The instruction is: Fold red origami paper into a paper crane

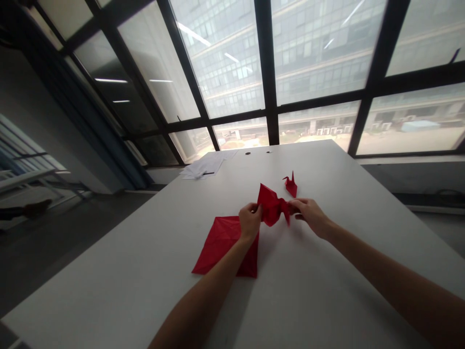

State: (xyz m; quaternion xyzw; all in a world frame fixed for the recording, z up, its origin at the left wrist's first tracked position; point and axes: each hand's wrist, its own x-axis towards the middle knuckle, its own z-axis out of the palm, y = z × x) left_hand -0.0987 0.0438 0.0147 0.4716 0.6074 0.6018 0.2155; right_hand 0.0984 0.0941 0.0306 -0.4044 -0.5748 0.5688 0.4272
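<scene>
Overhead, head view: both forearms reached out over the white tabletop (327, 291) below a wall of dark-framed windows.
Left hand (250, 220): fingers pinched shut on the left edge of the folded red paper (271, 207), seemingly to steady it.
Right hand (308, 215): fingertips clamped on the paper's right end, holding it raised just above the tabletop between the two hands.
Flat red sheet (220, 245): lay creased under the left wrist, partly covered by the arm.
Small red crane (290, 185): stood just behind the hands.
White papers (203, 167): lay at the far left edge, well apart.

Bright window backlight, dim foreground, warped edges
</scene>
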